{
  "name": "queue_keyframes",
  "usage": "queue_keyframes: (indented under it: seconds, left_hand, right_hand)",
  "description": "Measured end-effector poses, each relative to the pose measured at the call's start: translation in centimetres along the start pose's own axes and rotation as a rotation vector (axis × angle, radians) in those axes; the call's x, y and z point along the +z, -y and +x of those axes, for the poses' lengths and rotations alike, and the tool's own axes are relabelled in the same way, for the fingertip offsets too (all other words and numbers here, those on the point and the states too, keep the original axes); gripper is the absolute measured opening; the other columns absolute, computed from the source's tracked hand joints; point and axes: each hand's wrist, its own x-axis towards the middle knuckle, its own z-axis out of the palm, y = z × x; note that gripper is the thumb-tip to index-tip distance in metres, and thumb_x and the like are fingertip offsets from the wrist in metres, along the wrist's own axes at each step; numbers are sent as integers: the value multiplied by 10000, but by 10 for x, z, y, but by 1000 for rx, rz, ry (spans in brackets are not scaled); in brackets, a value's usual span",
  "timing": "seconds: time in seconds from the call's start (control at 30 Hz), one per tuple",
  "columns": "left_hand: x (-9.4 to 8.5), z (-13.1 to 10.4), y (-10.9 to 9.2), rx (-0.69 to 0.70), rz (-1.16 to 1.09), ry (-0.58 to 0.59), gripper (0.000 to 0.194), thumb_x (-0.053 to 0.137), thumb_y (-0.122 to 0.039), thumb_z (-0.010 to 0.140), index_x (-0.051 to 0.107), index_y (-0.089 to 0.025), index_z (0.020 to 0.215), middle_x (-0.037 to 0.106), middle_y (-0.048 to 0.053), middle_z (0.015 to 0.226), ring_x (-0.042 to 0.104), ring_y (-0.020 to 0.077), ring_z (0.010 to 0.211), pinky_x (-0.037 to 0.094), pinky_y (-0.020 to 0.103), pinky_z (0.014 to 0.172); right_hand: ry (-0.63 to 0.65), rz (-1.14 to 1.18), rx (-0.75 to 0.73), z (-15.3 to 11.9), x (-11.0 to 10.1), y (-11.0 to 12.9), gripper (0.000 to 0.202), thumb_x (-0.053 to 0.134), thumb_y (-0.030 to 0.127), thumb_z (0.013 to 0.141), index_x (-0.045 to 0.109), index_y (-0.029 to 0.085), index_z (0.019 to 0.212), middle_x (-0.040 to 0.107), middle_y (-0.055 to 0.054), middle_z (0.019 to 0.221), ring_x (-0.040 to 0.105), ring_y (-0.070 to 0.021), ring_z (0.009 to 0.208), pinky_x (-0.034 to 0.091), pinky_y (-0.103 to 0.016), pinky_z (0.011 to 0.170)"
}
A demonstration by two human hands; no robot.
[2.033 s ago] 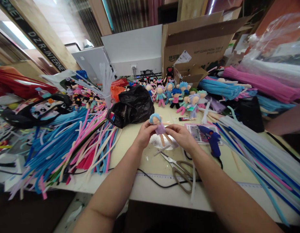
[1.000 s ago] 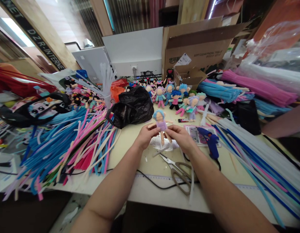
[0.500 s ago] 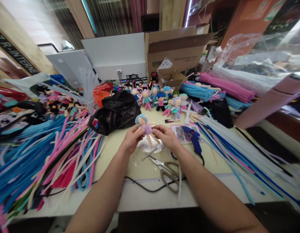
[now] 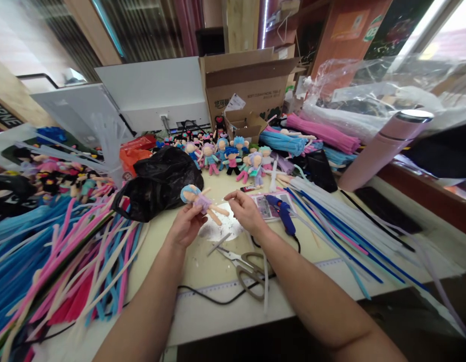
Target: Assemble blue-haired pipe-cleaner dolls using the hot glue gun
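In the head view a small doll of fuzzy pipe cleaners (image 4: 202, 203) has blue hair, a lilac top and bare tan limbs. My left hand (image 4: 186, 224) grips it at the torso, and the doll leans with its legs pointing right. To the right of its feet, my right hand (image 4: 246, 212) is apart from the doll, fingers loosely bent with nothing visible in them. Below the hands lie scissors (image 4: 251, 271) with olive handles, beside a short grey strip (image 4: 218, 244). A blue glue gun (image 4: 283, 213) rests right of my right hand.
Pipe cleaners in many colours lie in bundles at left (image 4: 82, 251) and right (image 4: 331, 226). A black plastic bag (image 4: 161, 178), several finished dolls (image 4: 233, 158) and a cardboard box (image 4: 248, 83) stand behind. A pink flask (image 4: 383, 151) leans at right; a black cable (image 4: 217, 302) crosses the front.
My right hand has let go of the doll and drawn away from it. The left hand has tilted the doll so its legs swing right. The view has turned to the right.
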Motion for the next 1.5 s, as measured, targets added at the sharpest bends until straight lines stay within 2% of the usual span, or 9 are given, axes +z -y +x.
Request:
queue_keyframes:
  seconds: [0.13,0.23,0.7,0.9,1.13,1.2,1.3,1.37,1.5]
  left_hand:
    - [0,0,1,-10,-7,36,276,822,-248,571,639,-166,760,661,-8,682,600,104,627,489,233,628]
    - [0,-1,0,1,-20,17,287,820,-246,571,630,-168,772,654,-15,680,590,97,610,485,230,611]
    - [-3,-2,-4,133,134,-56,421,847,-357,496,611,-155,781,637,-15,691,542,83,584,401,222,580]
    - [-21,-4,-23,216,475,-43,320,797,-394,567,647,-147,703,620,5,642,522,100,559,352,238,560]
    - [-42,-2,-36,83,908,17,278,701,-419,643,669,-144,618,574,10,567,481,129,532,317,254,528]
    - [-47,-2,-36,81,1114,-53,288,696,-430,648,636,-167,546,525,3,520,458,141,522,289,264,523]
    - [-44,-5,-33,335,1321,-316,218,737,-391,620,647,-198,576,531,17,590,495,179,617,303,278,572]
    - [-33,-10,-30,554,1274,-372,121,711,-332,668,679,-215,662,568,28,698,520,185,703,334,282,630]
    - [-4,-19,-16,562,993,25,109,675,-313,730,719,-213,741,629,30,742,528,167,709,374,283,670]
  right_hand:
    - [-15,-21,-79,0,0,0,194,429,193,699,599,211,790,570,17,715,515,-128,649,404,-257,603]
    - [11,-51,-82,0,-2,1,162,399,175,650,557,210,647,556,18,625,492,-129,598,379,-263,572]
    - [66,145,98,-2,3,2,185,671,371,672,622,193,691,590,17,596,523,-118,583,455,-275,593]
    - [20,131,136,-2,0,1,215,622,319,676,680,199,845,655,-18,752,573,-129,654,489,-295,657]
    - [62,84,124,-3,2,-2,143,570,255,660,663,194,750,636,-9,716,564,-120,622,490,-286,630]
    - [79,80,135,-4,4,-3,150,598,269,663,667,194,772,634,-6,695,562,-123,624,492,-283,625]
    - [115,87,134,-4,5,-4,201,665,347,675,672,189,798,637,-10,696,561,-130,643,485,-274,617]
    - [123,83,118,-5,6,-5,235,692,408,679,658,186,748,618,-4,662,542,-128,626,467,-269,599]
    - [100,38,94,-6,8,-4,269,707,437,674,602,190,656,551,22,577,484,-117,568,403,-262,552]
